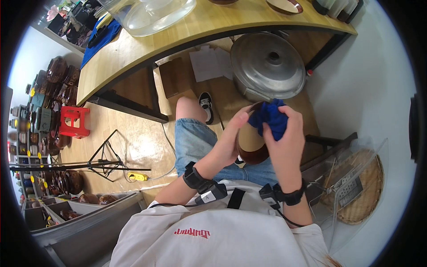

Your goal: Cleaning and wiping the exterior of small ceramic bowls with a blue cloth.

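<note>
A brown dish with a beige inside (251, 139) is tilted up on edge above my lap. Along its left side, my left hand (227, 139) is closed, thumb near the upper rim. My right hand (287, 144) grips a bunched blue cloth (272, 119) and presses it against the upper right part of the dish's rim. The cloth hides that stretch of rim and some of my right fingers.
A wooden table (164, 46) spans the front, bearing a clear basin (153, 20) and a similar brown dish (285, 6). Beneath it stands a large lidded metal pot (267, 62). A red stool (74, 122) and black stand (104, 162) are left; a woven basket (362, 191) is right.
</note>
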Motion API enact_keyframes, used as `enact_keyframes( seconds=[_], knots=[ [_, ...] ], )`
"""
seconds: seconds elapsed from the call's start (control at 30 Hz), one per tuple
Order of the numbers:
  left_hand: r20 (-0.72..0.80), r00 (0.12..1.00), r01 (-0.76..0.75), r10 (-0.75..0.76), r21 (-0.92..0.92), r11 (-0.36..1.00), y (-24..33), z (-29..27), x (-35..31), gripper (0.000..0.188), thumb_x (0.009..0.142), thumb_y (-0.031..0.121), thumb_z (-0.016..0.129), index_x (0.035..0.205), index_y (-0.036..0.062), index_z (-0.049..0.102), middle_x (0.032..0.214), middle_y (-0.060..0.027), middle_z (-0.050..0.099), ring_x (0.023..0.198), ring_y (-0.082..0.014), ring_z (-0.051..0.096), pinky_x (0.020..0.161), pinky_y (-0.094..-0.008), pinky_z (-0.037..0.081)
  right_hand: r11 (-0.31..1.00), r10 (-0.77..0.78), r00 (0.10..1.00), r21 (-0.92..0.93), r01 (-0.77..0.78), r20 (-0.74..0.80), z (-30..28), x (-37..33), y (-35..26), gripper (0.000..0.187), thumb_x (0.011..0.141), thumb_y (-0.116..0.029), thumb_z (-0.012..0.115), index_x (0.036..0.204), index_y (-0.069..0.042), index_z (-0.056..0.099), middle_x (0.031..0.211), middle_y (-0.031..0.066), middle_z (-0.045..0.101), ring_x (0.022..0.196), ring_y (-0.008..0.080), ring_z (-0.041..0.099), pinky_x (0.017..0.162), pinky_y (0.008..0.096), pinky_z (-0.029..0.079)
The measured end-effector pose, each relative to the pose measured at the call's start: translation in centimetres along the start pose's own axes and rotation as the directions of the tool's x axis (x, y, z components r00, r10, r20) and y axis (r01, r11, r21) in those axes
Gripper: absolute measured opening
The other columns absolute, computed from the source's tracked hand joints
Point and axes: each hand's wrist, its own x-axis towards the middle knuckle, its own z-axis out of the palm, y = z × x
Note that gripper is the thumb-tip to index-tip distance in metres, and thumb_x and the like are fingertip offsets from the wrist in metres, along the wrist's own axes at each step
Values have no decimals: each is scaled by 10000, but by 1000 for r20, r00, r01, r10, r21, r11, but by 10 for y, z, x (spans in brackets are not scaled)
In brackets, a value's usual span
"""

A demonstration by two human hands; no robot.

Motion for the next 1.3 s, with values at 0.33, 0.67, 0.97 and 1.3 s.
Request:
enact_keyframes(
  seconds=[0.33,0.67,0.97,1.3],
  knots=[
    [-87,993,80,-83,-45,996,-8,-16,-3,478,865,459,424,1148,76,465,1046,-47,545,964,-140,540,827,-268,443,902,17,945,403,-156,328,16,-10,-7,378,636,-98,613,996,-40,514,956,134,565,862,288,566,751,335,451],
    [33,990,135,-135,20,991,10,-13,0,514,876,413,417,1262,77,375,1186,-79,481,1093,-163,473,920,-296,386,950,69,973,283,-132,220,-8,-8,-1,367,668,-90,632,1007,-37,501,910,122,547,832,256,560,743,321,443],
    [43,999,3,-13,218,976,2,-9,0,580,882,488,393,1273,62,352,1169,-65,477,1060,-130,477,897,-266,399,923,193,976,320,-214,96,24,-18,-8,454,697,-60,632,1096,-24,421,1002,145,493,908,286,528,778,331,431],
    [-49,986,159,-157,45,986,6,-18,-2,552,871,474,421,1240,62,408,1096,-58,534,959,-111,540,784,-237,464,878,-20,832,408,-251,555,9,-18,-3,411,613,-107,599,1014,-53,521,968,123,576,883,280,575,792,325,448]
  ],
)
